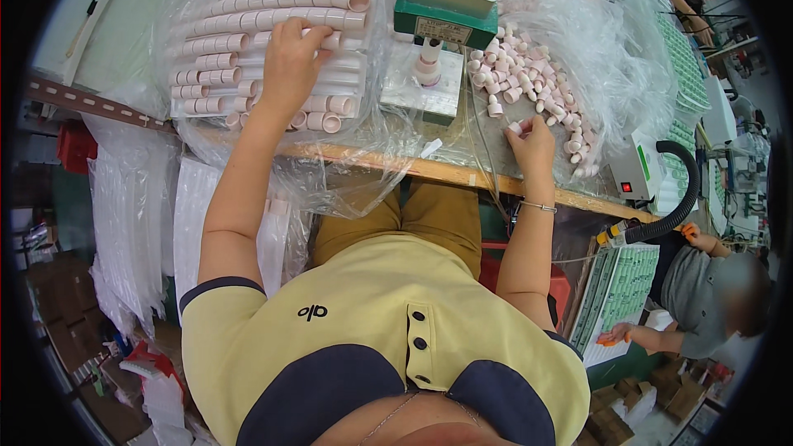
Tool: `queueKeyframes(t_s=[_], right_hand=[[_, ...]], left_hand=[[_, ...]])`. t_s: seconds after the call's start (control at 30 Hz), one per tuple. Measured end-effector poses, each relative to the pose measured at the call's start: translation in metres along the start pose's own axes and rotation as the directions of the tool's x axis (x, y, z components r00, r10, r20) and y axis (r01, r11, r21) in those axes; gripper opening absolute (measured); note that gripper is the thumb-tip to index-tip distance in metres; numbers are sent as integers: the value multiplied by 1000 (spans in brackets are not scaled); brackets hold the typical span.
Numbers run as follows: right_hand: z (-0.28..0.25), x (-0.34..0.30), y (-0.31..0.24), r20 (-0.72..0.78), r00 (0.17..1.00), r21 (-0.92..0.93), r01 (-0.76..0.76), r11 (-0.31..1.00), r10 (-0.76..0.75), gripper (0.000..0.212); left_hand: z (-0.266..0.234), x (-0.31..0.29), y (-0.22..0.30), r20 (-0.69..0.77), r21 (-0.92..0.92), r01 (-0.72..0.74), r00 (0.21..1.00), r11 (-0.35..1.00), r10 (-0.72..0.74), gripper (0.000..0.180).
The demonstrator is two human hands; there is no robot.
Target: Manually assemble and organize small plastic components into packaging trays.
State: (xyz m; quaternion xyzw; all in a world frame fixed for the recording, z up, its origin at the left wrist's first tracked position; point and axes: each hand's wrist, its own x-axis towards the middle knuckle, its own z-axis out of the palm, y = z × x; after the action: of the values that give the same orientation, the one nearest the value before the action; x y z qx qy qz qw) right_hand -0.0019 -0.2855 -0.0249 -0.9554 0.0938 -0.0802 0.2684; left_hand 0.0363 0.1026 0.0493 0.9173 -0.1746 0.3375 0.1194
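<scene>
Rows of pale pink cylindrical cups (285, 20) lie on their sides in a ridged clear plastic tray (339, 83) at the left. My left hand (291, 64) is over these rows, its fingers closed around a pale pink cup (331, 40). At the right, my right hand (533, 147) pinches a small pale pink cap-like piece (516, 127) between thumb and fingers, beside a loose pile of similar small pieces (529, 74). Between my hands stands a press with a green and silver head (446, 21). A pale pink part (427, 72) stands upright on its metal base block (401, 87), under the head.
Clear plastic film (619, 58) surrounds the pile and the tray. A white box with a red switch (626, 187) and a black hose (686, 190) sit at the right. The wooden table edge (446, 172) runs before me. Another person (702, 289) works at the far right.
</scene>
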Motion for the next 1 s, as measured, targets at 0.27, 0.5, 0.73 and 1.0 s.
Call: queueKeyframes(t_s=[0.27, 0.5, 0.73, 1.0], right_hand=[[-22, -26, -26, 184, 982, 827, -129, 547, -47, 18], [-4, -31, -112, 70, 947, 888, 83, 452, -312, 24], [7, -26, -100, -67, 872, 713, 382, 587, -486, 24], [4, -35, -106, -148, 811, 581, 535, 614, -567, 23]], left_hand=[[-13, -18, 43, 87, -383, 192, 981, 904, -172, 30], [35, -29, 99, 564, -805, 567, 823, 175, -68, 21], [46, -28, 91, 788, -612, 790, 614, -47, 50, 23], [42, -29, 90, 819, -557, 826, 563, -83, 107, 32]])
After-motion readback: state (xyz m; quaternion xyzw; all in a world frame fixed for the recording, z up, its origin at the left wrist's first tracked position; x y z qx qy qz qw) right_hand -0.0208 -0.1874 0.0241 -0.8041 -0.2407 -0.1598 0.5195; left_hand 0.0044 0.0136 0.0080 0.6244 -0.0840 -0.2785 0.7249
